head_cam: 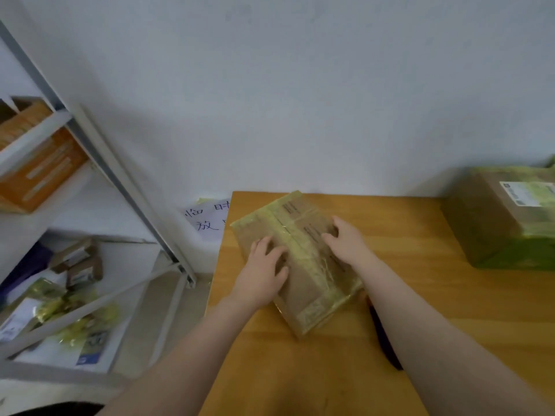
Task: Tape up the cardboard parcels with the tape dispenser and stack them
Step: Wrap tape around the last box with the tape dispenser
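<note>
Head view: one brown parcel (297, 259) lies askew on the tabletop (420, 295).
Tape: a yellowish strip runs along the parcel's top seam and down its near end.
Left hand (264, 274): flat on the parcel's top beside the strip, fingers spread, gripping nothing.
Right hand (345, 241): flat on the top across the strip from the left; the hands are apart, seam between them.
Step (judged): pressing the tape down.
Technique: rub from mid-seam toward both ends, keep the flaps level, and firm the strip over the near edge so it cannot lift.
Second parcel (504, 217): green-taped, well apart from the parcel on the right hand's side; likely the stack base.
Dark object (383, 334): just beside the parcel's near end, under the right forearm; cannot tell whether it is the dispenser.
</note>
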